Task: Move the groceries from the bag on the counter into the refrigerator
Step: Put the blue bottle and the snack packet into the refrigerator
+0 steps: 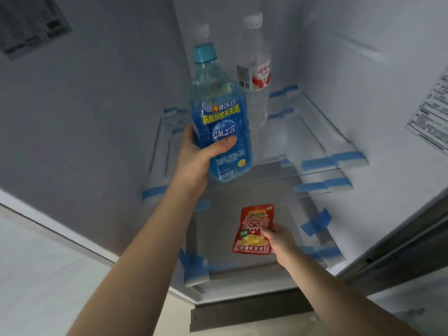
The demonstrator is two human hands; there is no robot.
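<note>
My left hand [198, 156] grips a blue drink bottle [219, 122] with a teal cap, holding it upright over the front of a glass shelf [315, 132] inside the open refrigerator. Just behind it a clear water bottle [255, 76] with a red and white label stands on that shelf. Lower down, my right hand [278, 241] pinches a red snack packet [253, 230] by its right edge, above a lower shelf [218, 214]. The grocery bag and the counter are out of view.
Blue tape strips [317, 221] hold the shelf edges and rails. The refrigerator's left wall [97, 117] and right wall [363, 69] close in on both sides; a printed sticker [429, 112] sits on the right wall. Pale floor [36, 275] lies at the lower left.
</note>
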